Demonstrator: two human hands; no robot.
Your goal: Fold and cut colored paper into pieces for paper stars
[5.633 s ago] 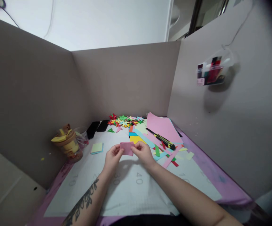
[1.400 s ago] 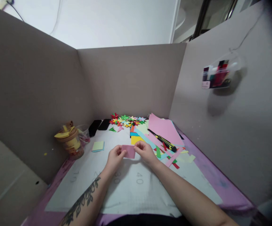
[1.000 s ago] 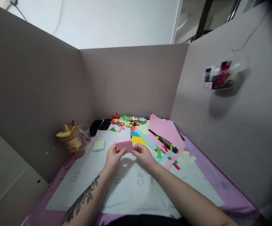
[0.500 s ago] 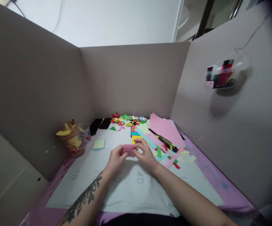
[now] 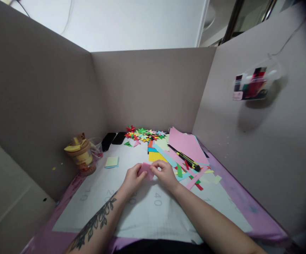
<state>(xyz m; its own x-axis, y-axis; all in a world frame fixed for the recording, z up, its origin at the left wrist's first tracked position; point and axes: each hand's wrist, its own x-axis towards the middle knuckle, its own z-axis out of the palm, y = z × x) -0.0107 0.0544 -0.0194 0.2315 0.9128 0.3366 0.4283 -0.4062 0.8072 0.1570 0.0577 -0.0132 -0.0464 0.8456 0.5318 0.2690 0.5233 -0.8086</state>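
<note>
Since 5.6 s ago, both hands have drawn closer together and the pink paper (image 5: 145,170) between them has shrunk from a flat rectangle to a smaller folded piece. Folding looks partway through: several creases seem made, but the piece has no pointed shape like the finished stars. At 6 o'clock on the white surface (image 5: 153,218), the left hand (image 5: 133,178) and right hand (image 5: 165,173) both pinch the paper, fingers curled and nearly touching. At 9 o'clock sits a small pad (image 5: 112,162); at 2 o'clock a knife (image 5: 186,158) lies on colored sheets (image 5: 187,144); at 12 o'clock lie folded stars (image 5: 143,134).
</note>
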